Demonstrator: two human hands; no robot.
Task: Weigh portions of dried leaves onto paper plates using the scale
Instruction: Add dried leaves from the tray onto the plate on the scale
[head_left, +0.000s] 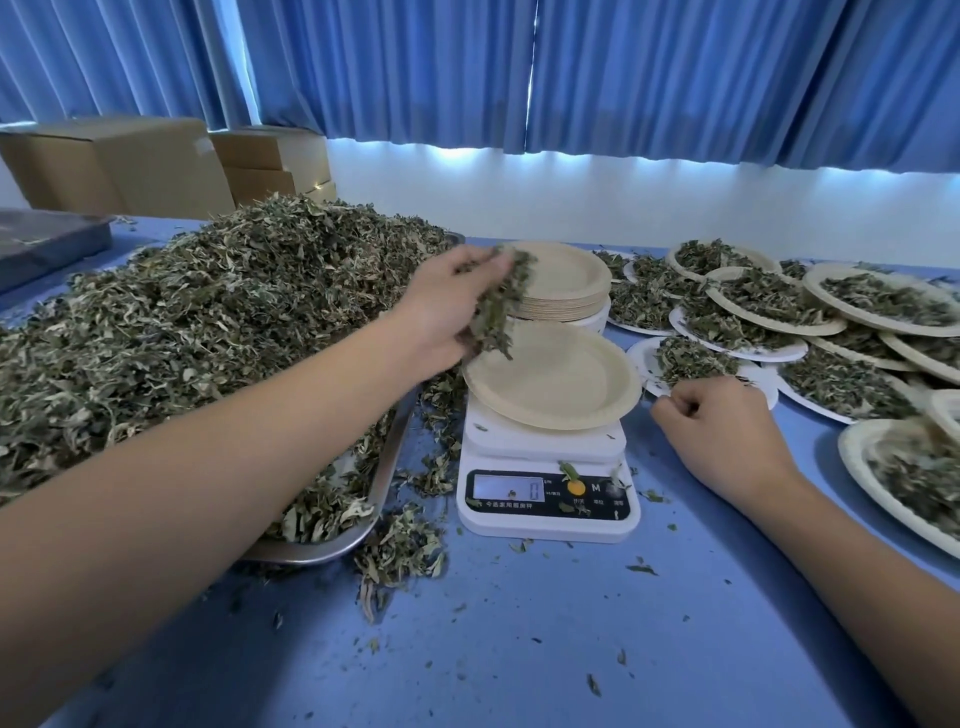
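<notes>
A white digital scale (545, 483) stands on the blue table, its display reading 0. An empty tan paper plate (556, 376) sits on the scale's platform. My left hand (447, 306) grips a handful of dried leaves (501, 306) just above the plate's left rim. A big heap of dried leaves (208, 312) fills a metal tray (332, 545) to the left. My right hand (722, 431) rests on the table right of the scale, its fingers curled and holding nothing.
A stack of empty paper plates (566, 283) stands behind the scale. Several plates filled with leaves (779, 301) overlap at the right. Loose leaf scraps (400, 556) litter the table. Cardboard boxes (130, 166) and blue curtains stand at the back.
</notes>
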